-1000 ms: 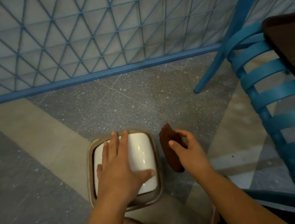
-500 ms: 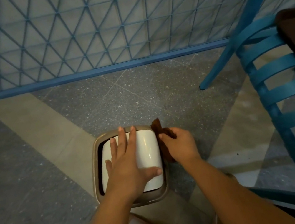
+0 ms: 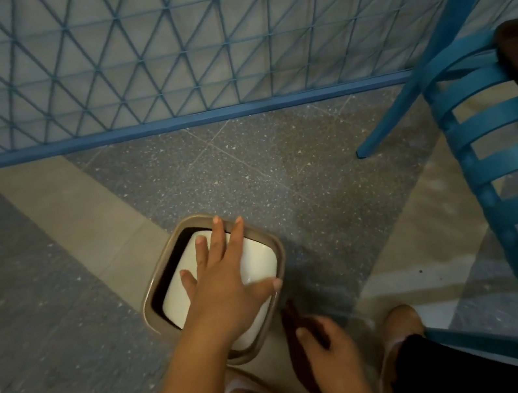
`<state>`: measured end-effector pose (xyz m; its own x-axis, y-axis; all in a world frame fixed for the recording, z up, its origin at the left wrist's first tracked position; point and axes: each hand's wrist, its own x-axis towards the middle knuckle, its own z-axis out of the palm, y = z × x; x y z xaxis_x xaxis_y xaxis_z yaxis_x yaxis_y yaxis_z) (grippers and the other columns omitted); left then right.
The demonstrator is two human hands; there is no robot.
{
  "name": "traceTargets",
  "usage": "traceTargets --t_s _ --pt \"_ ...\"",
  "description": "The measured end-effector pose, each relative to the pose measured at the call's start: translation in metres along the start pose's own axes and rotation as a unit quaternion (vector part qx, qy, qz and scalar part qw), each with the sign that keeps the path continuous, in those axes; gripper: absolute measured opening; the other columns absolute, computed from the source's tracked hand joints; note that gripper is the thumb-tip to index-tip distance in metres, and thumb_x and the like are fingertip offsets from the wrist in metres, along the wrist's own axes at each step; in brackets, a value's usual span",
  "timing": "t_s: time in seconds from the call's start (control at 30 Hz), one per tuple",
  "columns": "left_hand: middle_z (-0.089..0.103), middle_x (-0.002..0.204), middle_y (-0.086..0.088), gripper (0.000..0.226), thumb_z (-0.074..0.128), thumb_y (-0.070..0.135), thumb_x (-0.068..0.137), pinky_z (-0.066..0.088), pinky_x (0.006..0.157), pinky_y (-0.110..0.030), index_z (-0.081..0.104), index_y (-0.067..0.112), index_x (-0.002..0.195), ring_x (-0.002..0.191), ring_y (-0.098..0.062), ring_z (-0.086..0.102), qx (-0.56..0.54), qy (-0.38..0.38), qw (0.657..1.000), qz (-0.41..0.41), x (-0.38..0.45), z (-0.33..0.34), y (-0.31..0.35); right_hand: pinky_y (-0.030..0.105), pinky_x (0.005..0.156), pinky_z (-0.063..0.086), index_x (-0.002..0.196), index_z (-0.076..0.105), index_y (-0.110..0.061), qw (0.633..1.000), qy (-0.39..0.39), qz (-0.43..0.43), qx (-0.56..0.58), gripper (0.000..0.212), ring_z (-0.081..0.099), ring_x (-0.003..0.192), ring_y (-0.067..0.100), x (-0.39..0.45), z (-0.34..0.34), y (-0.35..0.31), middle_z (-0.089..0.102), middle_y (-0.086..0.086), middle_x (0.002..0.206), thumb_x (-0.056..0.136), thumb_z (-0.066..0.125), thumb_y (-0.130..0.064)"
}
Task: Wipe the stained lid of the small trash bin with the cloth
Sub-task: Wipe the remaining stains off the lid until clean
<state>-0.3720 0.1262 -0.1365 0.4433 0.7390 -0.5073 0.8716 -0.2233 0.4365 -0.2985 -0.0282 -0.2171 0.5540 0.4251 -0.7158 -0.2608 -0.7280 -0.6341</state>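
Left hand (image 3: 227, 284) lies flat on the white swing lid (image 3: 255, 262) of the small trash bin (image 3: 152, 303), fingers straight and spread, thumb out toward the near right rim, pinning it. The lid sits tilted in its brown frame, a dark gap showing along the side farthest from the other hand.

Right hand (image 3: 332, 355) has the brown cloth (image 3: 299, 354) pinched between thumb and curled fingers, and here is the change: half a second ago that grip was up beside the far right corner of the lid, the cloth touching the rim. Now it has swept back toward the body, and the cloth hangs just off the bin's near right corner. I cannot tell whether it touches the rim there; the hand is blurred with motion.

From that grip, the lid is ahead and to the left, close by. A blue slatted chair (image 3: 502, 162) stands well off to the right, and a blue lattice fence (image 3: 159, 58) runs across far ahead. Shoes (image 3: 398, 320) show just right of the grip, on the speckled floor (image 3: 280, 165).

My read: 1 stroke down the right edge looks finished. The white top under the pinning palm looks unwiped, so the bracing hand will likely need to shift before the cloth can cover it.
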Motion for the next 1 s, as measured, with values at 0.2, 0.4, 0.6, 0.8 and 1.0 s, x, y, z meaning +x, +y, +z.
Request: traceTargets --t_s 0.2,0.4,0.6,0.8,1.0 --pt "-0.003 0.161 0.009 0.055 0.035 0.043 0.099 0.002 0.117 -0.055 0.015 0.041 0.149 0.148 -0.017 0.0 -0.12 0.137 0.978 -0.099 0.005 -0.018 -0.023 0.016 0.072 0.043 0.098 0.058 -0.034 0.99 0.049 -0.093 0.093 0.019 0.06 0.086 0.002 0.004 -0.004 -0.043 0.064 -0.012 0.092 0.087 0.064 -0.02" --pt "0.03 0.151 -0.017 0.049 0.033 0.034 0.099 0.026 0.112 -0.053 0.035 0.017 0.145 0.135 -0.039 0.032 -0.177 0.085 0.95 -0.244 0.011 0.0 -0.097 0.025 0.084 0.044 0.102 0.057 -0.04 0.984 0.056 -0.12 0.116 0.026 0.058 0.093 0.001 -0.015 0.003 -0.052 0.062 -0.019 0.099 0.087 0.065 -0.021" --pt "0.03 0.154 -0.01 0.048 0.029 0.033 0.103 0.021 0.117 -0.043 0.032 0.015 0.148 0.14 -0.03 0.028 -0.353 0.121 0.893 -0.251 0.002 -0.004 -0.105 0.009 0.081 0.041 0.103 0.054 -0.052 0.984 0.015 -0.167 0.055 0.041 0.053 0.099 -0.014 -0.054 -0.002 -0.042 0.059 -0.033 0.103 0.086 0.064 -0.016" --pt "0.037 0.15 -0.013 0.048 0.037 0.031 0.1 0.027 0.114 -0.044 0.034 0.018 0.147 0.136 -0.034 0.036 -0.352 0.127 0.887 -0.27 0.002 0.005 -0.111 0.003 0.078 0.034 0.118 0.045 -0.055 0.97 -0.047 -0.23 -0.057 0.044 0.043 0.102 -0.02 -0.063 0.005 -0.06 0.041 -0.033 0.113 0.091 0.057 -0.022" --pt "0.064 0.102 -0.016 0.03 0.058 0.017 0.092 0.053 0.06 -0.03 0.059 0.01 0.121 0.079 -0.029 0.065 -0.371 -0.018 0.882 -0.29 -0.011 0.021 -0.087 0.022 0.097 0.033 0.128 0.044 -0.049 0.922 0.049 -0.315 -0.219 0.041 0.036 0.115 0.007 -0.023 -0.03 -0.09 0.038 -0.014 0.12 0.093 0.053 -0.03"
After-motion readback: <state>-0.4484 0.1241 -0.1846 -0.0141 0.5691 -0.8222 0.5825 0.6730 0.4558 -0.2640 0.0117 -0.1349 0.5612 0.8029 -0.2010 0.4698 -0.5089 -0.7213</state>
